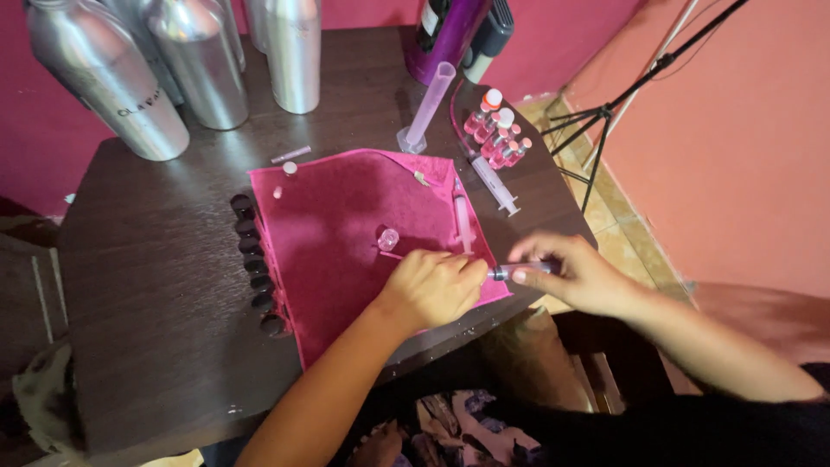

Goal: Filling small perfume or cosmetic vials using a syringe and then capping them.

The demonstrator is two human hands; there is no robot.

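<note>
My left hand [432, 290] and my right hand [571, 272] meet over the right front corner of a magenta cloth [346, 225] on a dark wooden table [147, 259]. Between them they grip a small slim vial with a silver neck [510, 271]; the right fingers pinch its outer end, the left fingers close on its other end. A small clear glass bottle [388, 239] lies on the cloth just behind my left hand. A pink-filled syringe [464, 220] lies on the cloth beside it.
Several silver aluminium bottles [199, 69] stand at the table's back. A row of dark caps [255, 264] lines the cloth's left edge. A tall measuring cylinder [425, 108], a clear syringe [495, 184], several small pink vials [497, 134] and a purple bottle [450, 35] stand back right. A tripod [605, 112] stands on the right.
</note>
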